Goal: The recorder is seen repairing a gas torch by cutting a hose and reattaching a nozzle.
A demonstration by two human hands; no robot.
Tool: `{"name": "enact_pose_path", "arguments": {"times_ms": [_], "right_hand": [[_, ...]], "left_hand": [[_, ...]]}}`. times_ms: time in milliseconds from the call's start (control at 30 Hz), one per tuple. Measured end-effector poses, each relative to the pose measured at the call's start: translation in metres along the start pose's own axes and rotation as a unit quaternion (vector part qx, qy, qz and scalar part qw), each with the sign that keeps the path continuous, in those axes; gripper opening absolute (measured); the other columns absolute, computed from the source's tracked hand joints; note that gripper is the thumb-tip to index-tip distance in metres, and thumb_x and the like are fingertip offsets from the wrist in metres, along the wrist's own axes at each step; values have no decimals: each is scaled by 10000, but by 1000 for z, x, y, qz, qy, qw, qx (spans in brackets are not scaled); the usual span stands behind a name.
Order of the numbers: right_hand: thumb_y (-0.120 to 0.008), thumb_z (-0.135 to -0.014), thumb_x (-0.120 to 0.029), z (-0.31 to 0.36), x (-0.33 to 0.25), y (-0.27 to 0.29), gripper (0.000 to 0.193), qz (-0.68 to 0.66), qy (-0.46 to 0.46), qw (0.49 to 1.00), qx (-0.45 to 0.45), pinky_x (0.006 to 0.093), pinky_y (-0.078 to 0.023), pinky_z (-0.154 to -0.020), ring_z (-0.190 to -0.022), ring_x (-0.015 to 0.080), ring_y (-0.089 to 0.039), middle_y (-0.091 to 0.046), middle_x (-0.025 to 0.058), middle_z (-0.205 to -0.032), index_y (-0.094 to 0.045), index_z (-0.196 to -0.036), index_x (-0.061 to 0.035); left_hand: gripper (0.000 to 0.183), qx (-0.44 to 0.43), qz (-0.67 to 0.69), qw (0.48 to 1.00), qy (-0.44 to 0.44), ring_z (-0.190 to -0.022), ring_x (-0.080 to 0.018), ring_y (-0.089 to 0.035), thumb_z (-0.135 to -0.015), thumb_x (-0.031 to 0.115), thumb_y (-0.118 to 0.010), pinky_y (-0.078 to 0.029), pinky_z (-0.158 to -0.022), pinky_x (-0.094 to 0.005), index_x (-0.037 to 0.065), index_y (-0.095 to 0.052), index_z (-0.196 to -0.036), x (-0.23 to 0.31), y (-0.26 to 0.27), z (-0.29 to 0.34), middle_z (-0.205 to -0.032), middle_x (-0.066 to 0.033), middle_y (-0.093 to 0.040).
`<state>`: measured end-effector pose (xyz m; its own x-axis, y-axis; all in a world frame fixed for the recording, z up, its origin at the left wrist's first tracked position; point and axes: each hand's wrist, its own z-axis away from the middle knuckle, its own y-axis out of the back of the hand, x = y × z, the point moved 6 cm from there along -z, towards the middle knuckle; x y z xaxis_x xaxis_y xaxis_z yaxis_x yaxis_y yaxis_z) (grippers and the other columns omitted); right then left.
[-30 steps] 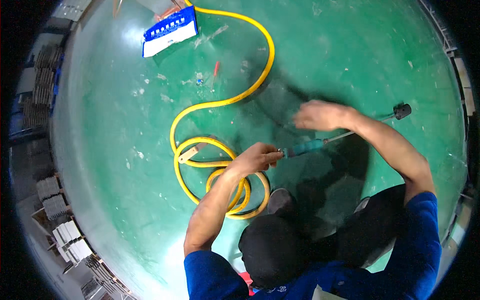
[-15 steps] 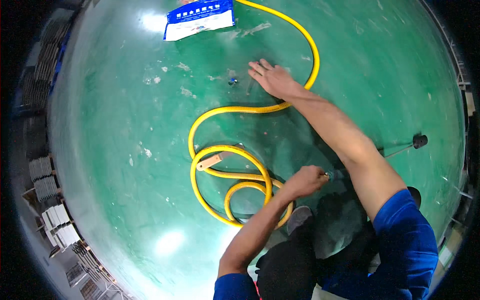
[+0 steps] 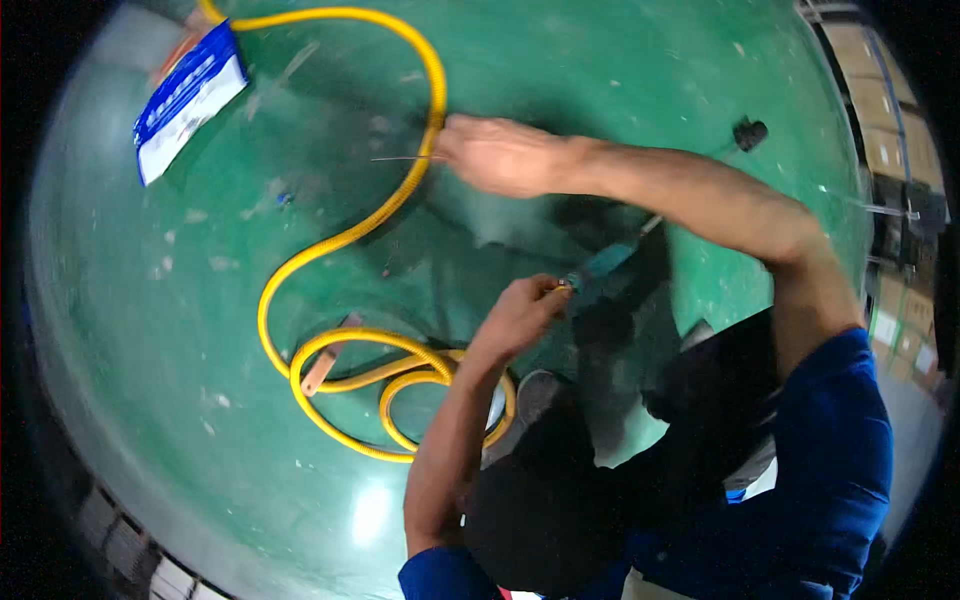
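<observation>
My left hand [image 3: 522,315] is closed around the end of a yellow ribbed hose [image 3: 440,90], where a small brass-coloured part shows at the fingers. Just beyond it is the teal handle [image 3: 605,260] of a long gas torch, whose thin metal tube passes under my right forearm to a black bell-shaped nozzle [image 3: 749,134]. Farther off, my right hand [image 3: 500,155] is closed on a slim tool with a thin metal shaft [image 3: 400,158], probably a screwdriver. Its shaft points left across the hose; the handle is hidden in my fingers.
The hose lies in loops on the green floor [image 3: 200,320], over a wooden-handled tool [image 3: 318,372]. A blue-and-white bag [image 3: 190,100] lies at the far left, a small blue-and-metal piece [image 3: 285,199] nearer. Cardboard boxes [image 3: 880,150] stand at the right edge.
My right hand has come back from the floor with the slim tool in it. The view has turned, so the bag and hose now sit farther left. The left hand keeps its grip.
</observation>
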<state>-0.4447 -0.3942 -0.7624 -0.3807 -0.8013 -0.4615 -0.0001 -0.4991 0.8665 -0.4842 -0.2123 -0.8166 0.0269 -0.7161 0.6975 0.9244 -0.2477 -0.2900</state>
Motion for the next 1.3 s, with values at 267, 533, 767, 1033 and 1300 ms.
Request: {"name": "enact_pose_path", "arguments": {"times_ms": [267, 533, 767, 1033, 1300], "right_hand": [[-473, -975, -70, 252, 97, 24, 171, -132, -247, 960, 24, 473, -491, -902, -1007, 394, -604, -579, 203, -1077, -490, -1125, 12], [-474, -986, -189, 308, 120, 3, 204, -172, -215, 934, 228, 472, -524, -762, -871, 396, -643, -653, 189, -934, -519, -1116, -39], [-523, -916, -125, 325, 106, 35, 201, -173, -122, 894, 395, 466, -500, -627, -726, 391, -629, -649, 167, -825, -538, -1099, -45], [-557, -879, -95, 346, 131, 61, 200, -138, -91, 867, 471, 448, -506, -667, -770, 343, -643, -642, 116, -895, -547, -1077, -69], [-538, -908, -122, 376, 155, 53, 182, -99, -83, 851, 509, 421, -476, -734, -805, 298, -627, -635, 86, -931, -511, -1081, -74]], "left_hand": [[299, -36, 147, 983, 108, -634, -144, -549, -928, 213, -542, -435, -572, -276, 23, -564, -1158, 27, -21, -17, -857, -84, -634], [235, -7, 162, 982, 102, -578, -148, -531, -944, 173, -503, -413, -513, -259, 16, -562, -1109, 79, -74, -24, -825, -94, -616], [307, -22, 251, 962, 106, -535, -163, -486, -921, 126, -465, -325, -400, -239, 72, -453, -1223, 120, -106, -4, -842, -163, -548], [379, 54, 151, 975, 151, -517, -113, -424, -989, 447, -447, -301, -401, -219, 98, -542, -1103, 154, -148, -9, -724, -68, -546], [271, 124, 84, 985, 88, -651, -179, -640, -957, 334, -535, -458, -482, -257, 72, -537, -1024, 160, -176, -32, -997, -160, -696]]}}
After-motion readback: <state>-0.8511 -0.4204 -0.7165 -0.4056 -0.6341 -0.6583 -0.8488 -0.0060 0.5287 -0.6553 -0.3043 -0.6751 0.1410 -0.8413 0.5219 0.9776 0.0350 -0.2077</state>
